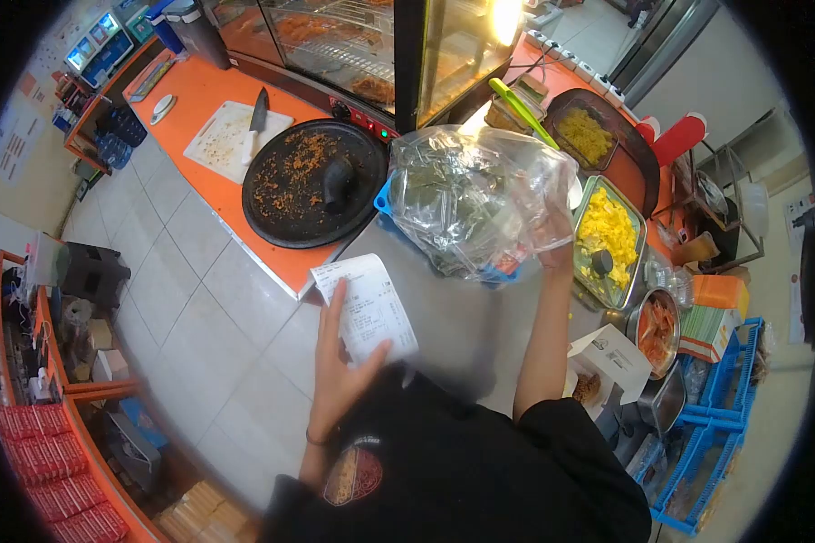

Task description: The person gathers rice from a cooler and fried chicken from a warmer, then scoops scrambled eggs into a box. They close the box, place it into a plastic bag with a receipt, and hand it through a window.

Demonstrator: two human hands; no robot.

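My left hand (341, 362) holds a printed paper receipt (371, 308), pinched between the thumb and fingers, near the counter's front edge. On the steel counter lies a clear plastic bag (462, 195) with dark green leaves inside, over a blue tray (383, 196). At the bag's right edge is my right hand (554, 246), its fingers partly covered by crinkled plastic and seeming to grip it. Just right of that hand stands a glass dish of chopped yellow food (609, 231) with a black-knobbed lid or tool in it.
A round black platter (312, 185) with brown crumbs sits left of the bag. Behind it a knife (256, 122) rests on a white cutting board (217, 136). A heated display case (335, 54) stands at the back. At right are an open carton (620, 353) and a steel bowl (670, 308).
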